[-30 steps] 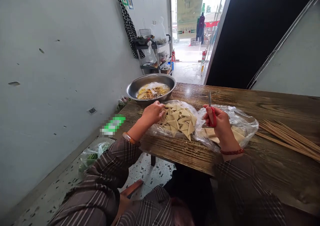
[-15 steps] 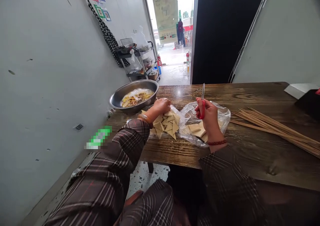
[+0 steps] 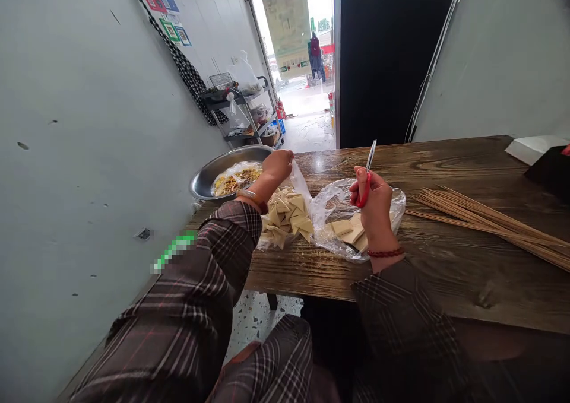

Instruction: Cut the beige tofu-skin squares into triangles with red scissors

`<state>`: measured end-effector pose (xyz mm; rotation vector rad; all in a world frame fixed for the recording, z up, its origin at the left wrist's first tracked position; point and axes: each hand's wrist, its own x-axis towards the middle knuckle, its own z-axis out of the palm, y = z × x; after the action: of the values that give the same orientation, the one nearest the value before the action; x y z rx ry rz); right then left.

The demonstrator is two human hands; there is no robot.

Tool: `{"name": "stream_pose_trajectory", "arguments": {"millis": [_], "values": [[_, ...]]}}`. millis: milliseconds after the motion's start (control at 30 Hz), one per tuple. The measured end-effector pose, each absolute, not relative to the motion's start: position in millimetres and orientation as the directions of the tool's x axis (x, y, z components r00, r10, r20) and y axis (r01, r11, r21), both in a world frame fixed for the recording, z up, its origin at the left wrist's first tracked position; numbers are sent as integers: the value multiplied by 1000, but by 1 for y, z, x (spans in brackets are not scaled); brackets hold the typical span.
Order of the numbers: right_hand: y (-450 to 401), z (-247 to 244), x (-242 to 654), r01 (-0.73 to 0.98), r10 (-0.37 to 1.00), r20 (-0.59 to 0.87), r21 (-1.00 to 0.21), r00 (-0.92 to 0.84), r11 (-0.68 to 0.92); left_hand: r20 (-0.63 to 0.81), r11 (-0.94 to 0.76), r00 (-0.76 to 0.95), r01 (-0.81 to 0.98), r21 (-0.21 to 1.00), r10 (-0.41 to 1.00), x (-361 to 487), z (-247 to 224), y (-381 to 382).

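Observation:
My left hand (image 3: pixel 278 165) is closed on the edge of a clear plastic bag (image 3: pixel 301 180), which is stretched upward beside the pile of pale triangular pieces (image 3: pixel 289 212). My right hand (image 3: pixel 374 198) holds scissors (image 3: pixel 364 190) by their red handles, blades pointing up. Below and behind that hand, a second clear plastic bag (image 3: pixel 329 204) lies open around flat pale sheets (image 3: pixel 354 229). Left of the pile, a metal bowl (image 3: pixel 202 180) contains a yellowish shredded mixture under clear plastic, partly hidden by my left hand and wrist.
Thin wooden sticks (image 3: pixel 485 218) lie across the right side of the wooden table (image 3: pixel 423 272). A white and black box (image 3: pixel 534 154) sits at the far right. Beyond the table are a loaded cart (image 3: pixel 243 103) and a doorway; a wall borders the left.
My left hand has risen from the pile, pulling the bag's edge up with it. The scissors in my right hand now lean more to the right. The view has shifted slightly.

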<state>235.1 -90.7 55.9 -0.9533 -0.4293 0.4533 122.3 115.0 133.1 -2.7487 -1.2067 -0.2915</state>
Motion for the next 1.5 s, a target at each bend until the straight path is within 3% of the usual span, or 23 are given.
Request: {"name": "stream_pose_trajectory", "arguments": {"millis": [100, 267, 300, 400, 467, 600, 700, 900, 1033, 1133, 1300, 1500], "values": [[-92, 56, 234, -174, 554, 157, -849, 818, 498, 128, -770, 764, 638, -2, 632, 113, 124, 111], [-89, 52, 234, -140, 567, 174, -873, 805, 467, 300, -892, 852, 452, -8, 429, 76, 102, 68], [-88, 51, 234, -132, 566, 178, -877, 805, 463, 277, -927, 894, 373, -26, 352, 67, 95, 56], [-86, 45, 234, -113, 572, 197, -881, 797, 460, 2, -995, 1000, 17, -100, 17, 43, 70, 27], [-85, 42, 234, -105, 577, 208, -881, 790, 461, -105, -987, 992, -80, -138, -66, 35, 54, 19], [-86, 38, 234, -95, 572, 191, -897, 798, 431, -93, -964, 995, -53, -259, -30, 40, 41, 24], [-88, 36, 236, -106, 570, 156, -911, 807, 398, -5, -943, 997, 68, -327, 74, 50, 48, 33], [-92, 34, 238, -109, 567, 168, -900, 806, 422, 145, -850, 905, 426, -310, 401, 49, 64, 70], [-92, 36, 237, -107, 590, 166, -910, 790, 400, 97, -794, 829, 556, -246, 551, 51, 70, 81], [-91, 37, 236, -97, 593, 162, -920, 789, 380, 8, -846, 866, 491, -210, 501, 56, 71, 67], [-89, 34, 236, -87, 608, 162, -929, 777, 359, -50, -960, 970, 225, -169, 236, 64, 56, 32], [-87, 29, 239, -50, 613, 195, -932, 766, 358, 42, -909, 941, 335, -250, 336, 87, 40, 21]]}}
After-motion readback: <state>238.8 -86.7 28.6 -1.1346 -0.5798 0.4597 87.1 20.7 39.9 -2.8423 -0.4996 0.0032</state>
